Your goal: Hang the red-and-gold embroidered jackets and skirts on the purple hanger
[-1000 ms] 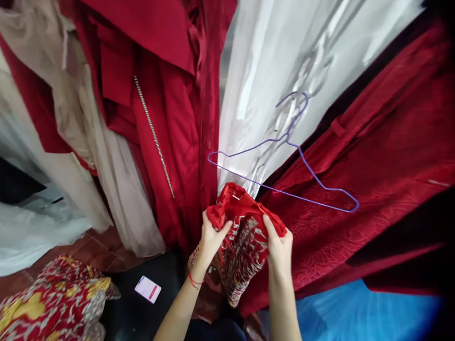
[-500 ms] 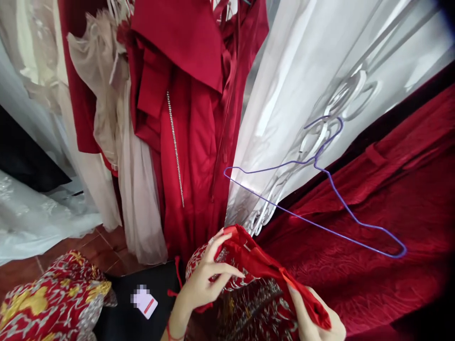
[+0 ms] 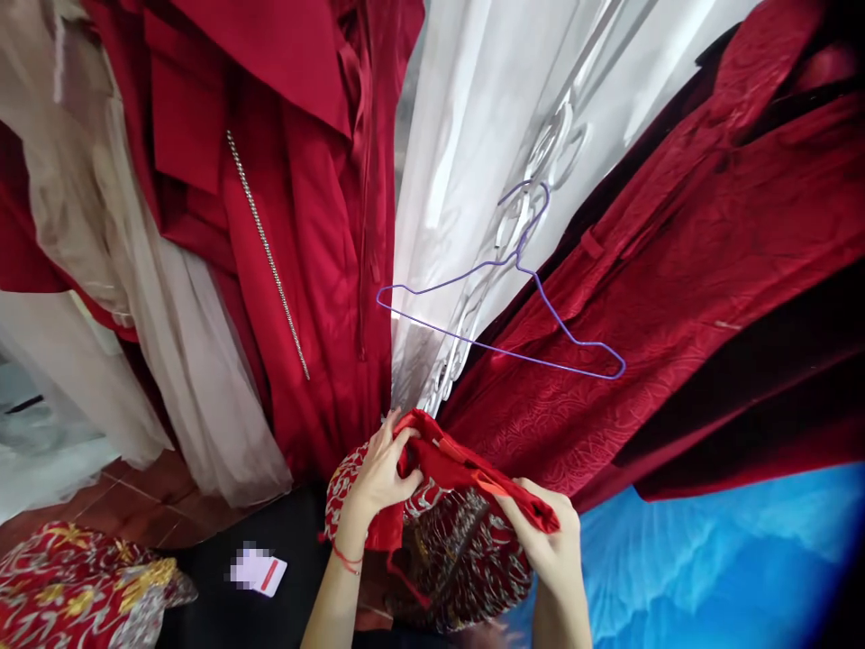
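Observation:
My left hand [image 3: 379,473] grips the top edge of a red embroidered garment [image 3: 451,532] with silver and gold patterning. My right hand [image 3: 550,545] pinches the same red lined edge further right. The garment hangs down between my forearms, its inside showing. Just above it a purple wire hanger [image 3: 504,311] hangs empty in front of a white curtain [image 3: 473,153] and an ornate white metal grille [image 3: 533,171].
Red satin dresses [image 3: 304,225] with a rhinestone strip hang left, beside beige tulle [image 3: 155,297]. A dark red brocade robe [image 3: 676,288] hangs right. A patterned red cloth [image 3: 74,590] and a small white card [image 3: 258,571] lie on a black surface; blue fabric [image 3: 709,568] at lower right.
The view has shifted, bringing the hanger back left and up. Both hands have regripped the garment's red edge; the left fingers, spread half a second ago, now close on it.

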`<state>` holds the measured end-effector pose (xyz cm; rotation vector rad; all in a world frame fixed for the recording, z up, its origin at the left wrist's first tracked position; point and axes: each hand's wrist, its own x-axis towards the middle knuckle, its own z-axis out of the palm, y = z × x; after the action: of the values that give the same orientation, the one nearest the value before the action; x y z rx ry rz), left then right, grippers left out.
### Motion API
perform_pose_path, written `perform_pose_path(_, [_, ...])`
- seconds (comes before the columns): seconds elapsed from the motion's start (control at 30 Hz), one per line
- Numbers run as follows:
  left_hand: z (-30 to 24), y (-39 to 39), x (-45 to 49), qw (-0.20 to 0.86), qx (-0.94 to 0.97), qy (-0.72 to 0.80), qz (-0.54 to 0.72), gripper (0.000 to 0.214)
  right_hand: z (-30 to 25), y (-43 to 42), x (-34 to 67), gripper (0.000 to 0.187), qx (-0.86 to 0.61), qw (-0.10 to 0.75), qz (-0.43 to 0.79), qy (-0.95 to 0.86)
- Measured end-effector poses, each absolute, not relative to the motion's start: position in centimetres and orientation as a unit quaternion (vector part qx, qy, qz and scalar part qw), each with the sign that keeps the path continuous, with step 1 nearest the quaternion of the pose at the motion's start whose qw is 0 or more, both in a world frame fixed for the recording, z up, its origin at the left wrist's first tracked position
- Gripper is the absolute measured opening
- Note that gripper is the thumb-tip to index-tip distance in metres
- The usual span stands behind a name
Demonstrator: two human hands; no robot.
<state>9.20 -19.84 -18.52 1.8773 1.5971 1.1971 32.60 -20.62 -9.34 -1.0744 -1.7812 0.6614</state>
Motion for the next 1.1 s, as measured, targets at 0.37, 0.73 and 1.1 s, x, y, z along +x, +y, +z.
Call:
perform_pose_path(0.37, [-16.3,-19.1,7.3,0.262,0.579,0.585,0.503,0.024,-9.9,-18.8,32.2,0.027,-0.508,0.538,0.282,-0.611])
perform_pose_path(0.73, [-15.1,-21.0,6.2,0.202,0.64,0.554,0.492,0.033,-11.1,-18.6,32.3,0.032,-0.523,0.541,0.269,-0.601])
perform_pose_path(1.1, [-16.0,-21.7,5.6,0.258,0.585,0.653,0.406,0.053,-11.3,-19.5,32.0,0.032,-0.533,0.544,0.261,-0.593])
